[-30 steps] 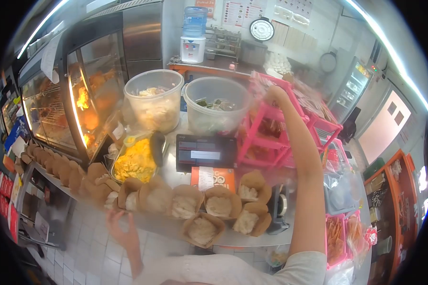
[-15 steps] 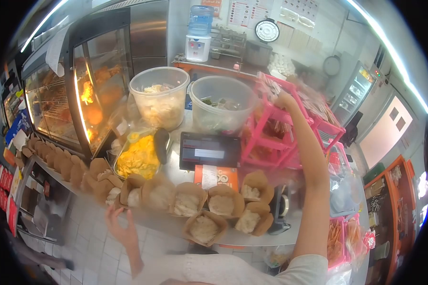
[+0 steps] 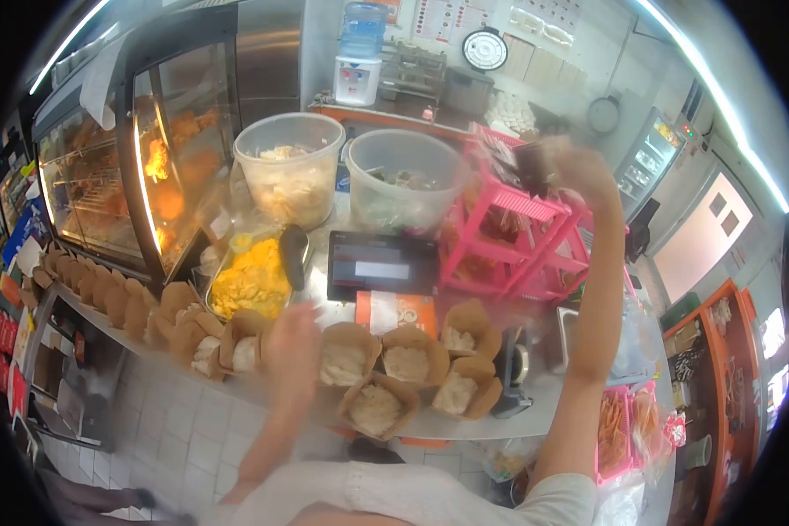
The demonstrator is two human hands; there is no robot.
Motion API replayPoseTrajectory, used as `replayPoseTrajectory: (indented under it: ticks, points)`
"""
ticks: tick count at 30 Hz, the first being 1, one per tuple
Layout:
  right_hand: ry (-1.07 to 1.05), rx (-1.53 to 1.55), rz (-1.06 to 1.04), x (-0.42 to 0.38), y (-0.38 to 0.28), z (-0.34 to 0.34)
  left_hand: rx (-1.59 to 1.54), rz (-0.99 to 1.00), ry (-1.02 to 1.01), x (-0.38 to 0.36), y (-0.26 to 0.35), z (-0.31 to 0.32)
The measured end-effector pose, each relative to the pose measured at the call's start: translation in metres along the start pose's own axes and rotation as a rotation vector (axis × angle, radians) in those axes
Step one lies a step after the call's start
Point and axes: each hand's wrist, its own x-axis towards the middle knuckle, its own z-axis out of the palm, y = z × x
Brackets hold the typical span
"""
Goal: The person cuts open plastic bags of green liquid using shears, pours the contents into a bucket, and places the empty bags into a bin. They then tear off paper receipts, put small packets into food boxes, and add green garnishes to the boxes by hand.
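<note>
My left hand [image 3: 293, 346], smeared by motion, is over the row of brown paper food boxes [image 3: 345, 354], covering one of them. Its fingers cannot be made out. The boxes beside it hold pale rice-like food. At the upper right, my right hand [image 3: 580, 175] is above the pink plastic rack [image 3: 500, 223], its fingers curled and blurred. A dark, packet-like thing [image 3: 535, 167] is at its fingertips, too blurred to name. White and dark packets [image 3: 502, 159] lie in the rack's top tier, left of the hand.
Behind the boxes are a tray of yellow food [image 3: 252, 277], a tablet [image 3: 383, 266] and two clear buckets [image 3: 289, 175]. A lit glass display cabinet [image 3: 149, 167] borders the left. More boxes [image 3: 114, 298] line the counter's left edge. A metal tin [image 3: 567, 333] stands near my right forearm.
My right hand has moved rightward across the rack's top, and a dark thing now shows beside it. My left hand has risen rightward over the boxes. The view has shifted slightly.
</note>
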Motion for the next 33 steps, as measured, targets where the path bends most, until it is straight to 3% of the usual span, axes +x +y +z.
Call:
replayPoseTrajectory:
  ticks: [1, 2, 4, 5, 6, 7, 8, 9, 10, 12, 15, 18, 19, 21, 24, 25, 28, 30, 31, 33]
  points:
    - [0.047, 0.122, 0.091, -0.029, -0.038, 0.027, -0.184, -0.043, -0.171, 0.007, -0.007, 0.015]
    - [-0.048, 0.045, 0.062, -0.053, -0.058, 0.045, -0.225, -0.083, -0.277, 0.006, -0.008, 0.036]
    - [-0.264, -0.047, 0.029, -0.096, -0.065, 0.086, -0.525, -0.399, -0.370, 0.005, -0.012, 0.064]
    - [-0.202, -0.120, -0.032, -0.127, -0.070, 0.116, -0.630, -0.585, -0.412, 0.004, -0.015, 0.069]
    - [-0.282, -0.229, -0.093, -0.151, -0.074, 0.144, -0.734, -0.705, -0.476, 0.001, -0.018, 0.071]
    - [-0.313, -0.158, -0.008, -0.184, -0.073, 0.173, -0.776, -0.754, -0.365, -0.006, -0.021, 0.069]
    - [-0.327, -0.223, -0.109, -0.214, -0.072, 0.198, -0.813, -0.799, -0.250, -0.014, -0.024, 0.064]
    - [-0.245, -0.255, -0.116, -0.240, -0.083, 0.218, -0.824, -0.830, -0.259, -0.020, -0.039, 0.049]
    - [-0.304, -0.211, -0.053, -0.259, -0.091, 0.228, -0.984, -0.779, -0.433, -0.028, -0.052, 0.039]
    - [-0.383, -0.034, -0.005, -0.285, -0.096, 0.232, -0.907, -0.795, -0.358, -0.047, -0.061, 0.015]
    - [-0.272, 0.356, 0.172, -0.302, -0.074, 0.220, -1.047, -0.910, -0.359, -0.059, -0.058, -0.009]
    - [-0.214, -0.103, -0.036, -0.306, -0.060, 0.213, -1.056, -0.978, -0.333, -0.066, -0.054, -0.010]
    - [-0.211, -0.114, -0.023, -0.312, -0.058, 0.216, -1.154, -0.971, -0.429, -0.067, -0.058, -0.009]
    - [-0.088, -0.188, -0.027, -0.323, -0.049, 0.226, -1.111, -1.025, -0.388, -0.071, -0.065, -0.010]
    - [0.085, -0.125, 0.046, -0.332, -0.037, 0.219, -1.126, -1.110, -0.342, -0.075, -0.065, -0.005]
    - [0.173, 0.089, 0.122, -0.332, -0.028, 0.212, -1.076, -1.121, -0.286, -0.077, -0.063, -0.003]
    - [0.344, 0.034, 0.230, -0.327, -0.005, 0.181, -1.057, -1.116, -0.235, -0.076, -0.065, -0.008]
    - [0.240, -0.314, 0.372, -0.323, 0.008, 0.165, -1.055, -1.090, -0.177, -0.076, -0.065, -0.009]
    - [0.229, -0.311, 0.370, -0.324, 0.010, 0.167, -1.058, -1.085, -0.166, -0.077, -0.065, -0.010]
    - [0.311, -0.794, 0.079, -0.328, 0.011, 0.177, -1.062, -1.039, -0.219, -0.077, -0.063, -0.010]
